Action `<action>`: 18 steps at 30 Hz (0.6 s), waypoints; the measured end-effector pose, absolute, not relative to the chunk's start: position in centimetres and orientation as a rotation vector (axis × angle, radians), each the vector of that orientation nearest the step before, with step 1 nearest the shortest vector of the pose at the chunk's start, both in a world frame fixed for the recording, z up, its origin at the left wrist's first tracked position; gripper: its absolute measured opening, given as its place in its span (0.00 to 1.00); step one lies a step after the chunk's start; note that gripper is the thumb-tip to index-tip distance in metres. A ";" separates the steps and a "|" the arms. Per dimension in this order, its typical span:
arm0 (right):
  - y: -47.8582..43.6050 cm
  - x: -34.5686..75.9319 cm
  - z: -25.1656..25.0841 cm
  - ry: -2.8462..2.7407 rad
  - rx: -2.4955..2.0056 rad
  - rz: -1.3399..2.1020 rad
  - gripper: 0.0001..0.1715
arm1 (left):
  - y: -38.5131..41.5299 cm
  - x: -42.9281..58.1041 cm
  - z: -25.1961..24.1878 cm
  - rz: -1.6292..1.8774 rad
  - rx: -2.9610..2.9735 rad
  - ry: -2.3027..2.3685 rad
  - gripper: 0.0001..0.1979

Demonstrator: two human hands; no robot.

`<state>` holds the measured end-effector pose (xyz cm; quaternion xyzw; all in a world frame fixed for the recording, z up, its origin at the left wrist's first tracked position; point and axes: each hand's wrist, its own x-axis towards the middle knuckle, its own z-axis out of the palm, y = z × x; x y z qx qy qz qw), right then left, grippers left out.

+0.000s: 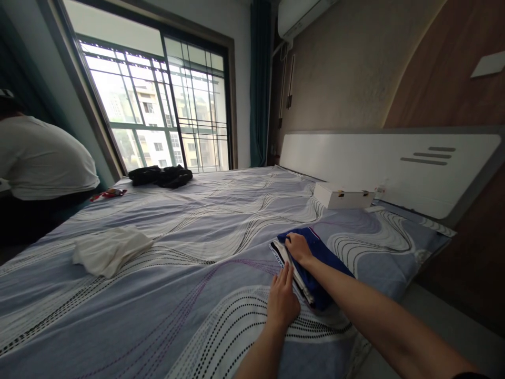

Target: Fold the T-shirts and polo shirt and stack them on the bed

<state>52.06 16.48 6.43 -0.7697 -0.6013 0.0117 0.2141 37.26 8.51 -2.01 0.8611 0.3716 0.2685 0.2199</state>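
Note:
A blue garment (321,263) lies folded on the bed, with white and black cloth layers showing along its left edge. My right hand (300,248) rests on its far left part, fingers curled over the cloth's edge. Along the near left side, my left hand (283,300) lies with fingers stretched out, its fingertips touching the white and black layers. What is under the right hand's fingers is hidden.
The bed (189,310) carries a patterned sheet. A crumpled white cloth (112,250) lies left, black clothing (161,176) and a red item (108,195) farther back. Near the headboard (355,158) stand a white box (343,198) and clear bottle (381,189). A person (47,158) bends at left.

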 end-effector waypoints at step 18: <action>16.8 51.2 3.5 -1.695 -2.043 -0.009 0.22 | 7.9 37.0 -2.6 0.964 2.513 0.801 0.49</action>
